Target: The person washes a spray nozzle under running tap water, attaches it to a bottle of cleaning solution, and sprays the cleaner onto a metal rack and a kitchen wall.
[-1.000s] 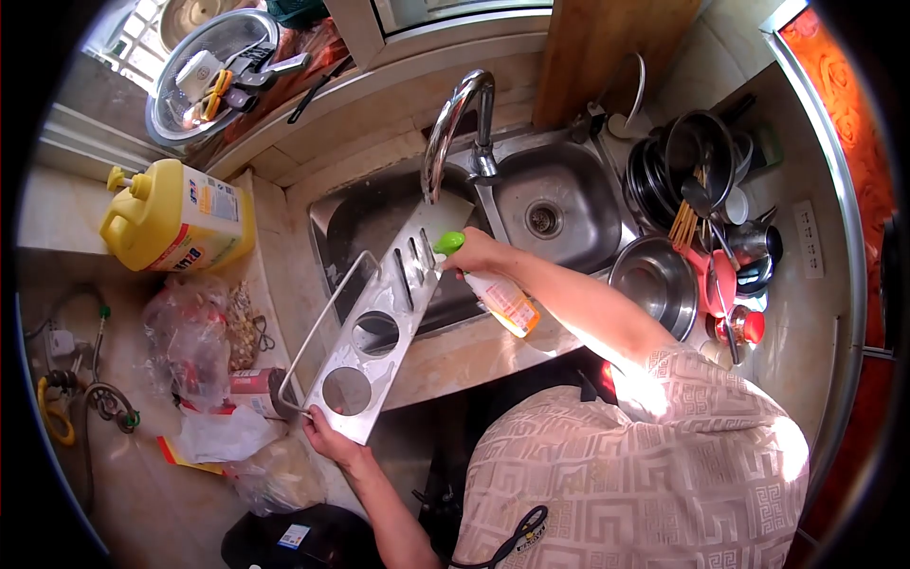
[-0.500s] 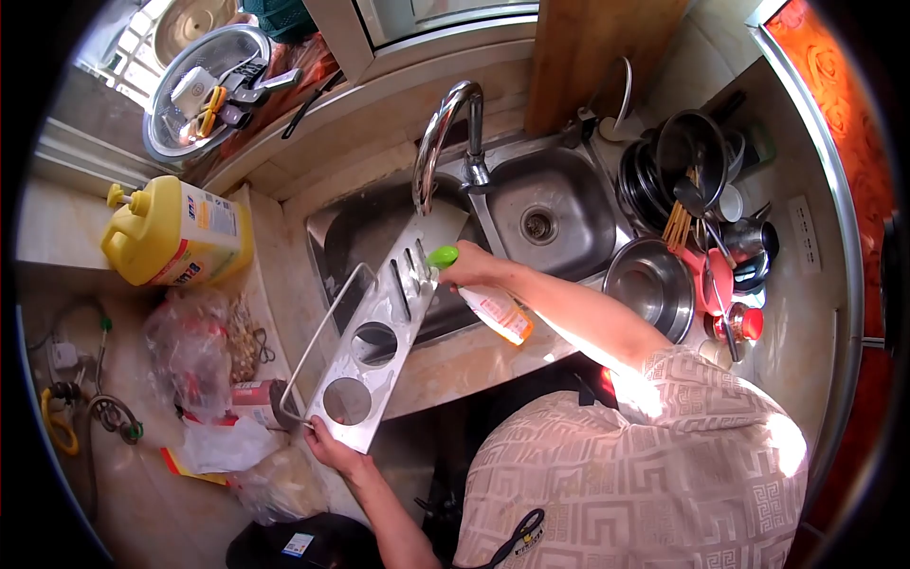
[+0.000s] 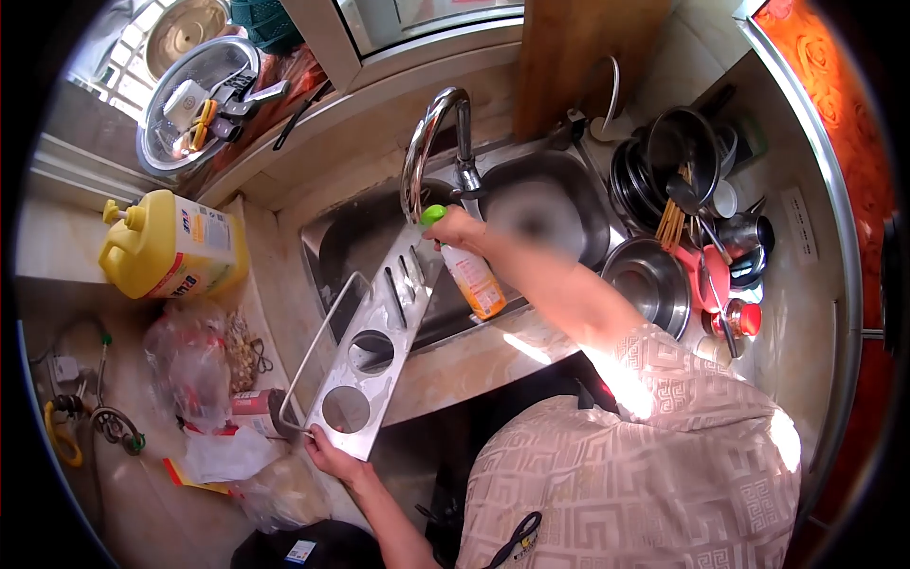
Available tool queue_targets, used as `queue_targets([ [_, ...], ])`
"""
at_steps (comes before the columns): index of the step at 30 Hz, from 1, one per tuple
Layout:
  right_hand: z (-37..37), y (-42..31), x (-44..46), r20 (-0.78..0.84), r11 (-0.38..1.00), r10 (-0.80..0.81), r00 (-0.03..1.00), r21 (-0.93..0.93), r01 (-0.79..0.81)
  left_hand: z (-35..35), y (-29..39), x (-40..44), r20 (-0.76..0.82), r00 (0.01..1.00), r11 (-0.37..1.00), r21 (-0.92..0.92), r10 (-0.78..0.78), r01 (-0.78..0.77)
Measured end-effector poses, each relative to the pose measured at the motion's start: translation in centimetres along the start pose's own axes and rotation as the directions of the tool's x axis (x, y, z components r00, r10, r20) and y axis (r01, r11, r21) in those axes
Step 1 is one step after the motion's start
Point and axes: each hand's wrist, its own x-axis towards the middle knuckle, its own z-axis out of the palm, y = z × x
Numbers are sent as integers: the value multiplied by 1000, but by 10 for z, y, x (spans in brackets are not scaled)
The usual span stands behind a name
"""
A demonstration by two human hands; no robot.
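My left hand (image 3: 329,453) grips the lower end of a metal rack (image 3: 365,393), a flat panel with two round holes, several slots and a bent wire bar along its left side. The rack slants up over the left sink basin (image 3: 332,248), its upper end under the faucet (image 3: 414,156). My right hand (image 3: 457,230) is wrapped round the neck of a spray bottle (image 3: 474,283) with a green head and an orange-and-white label. The bottle's head is close to the rack's upper end, above the slots.
Pans (image 3: 681,156), a steel bowl (image 3: 646,284) and a red-lidded jar (image 3: 749,320) stand right of the sink. A yellow jug (image 3: 171,245) and plastic bags (image 3: 188,356) lie left. A colander (image 3: 152,142) of utensils sits at the upper left.
My right hand has moved the spray bottle up and left toward the rack's upper end, and the bottle hangs more upright. My left hand still holds the rack. The view has shifted slightly.
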Motion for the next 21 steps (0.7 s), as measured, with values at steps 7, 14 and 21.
queue_targets([
  [7, -21, 8, -13, -127, 997, -61, 990, -61, 53, -8, -6, 1, 43, 998, 999, 5, -36, 36],
  [14, -20, 16, -4, -92, 922, -127, 988, -377, 84, 7, 12, -14, 40, 995, 996, -15, -87, 88],
  [21, -11, -6, 5, -27, 872, -239, 971, -445, 203, 5, 22, -22, 52, 984, 979, -105, -168, 173],
])
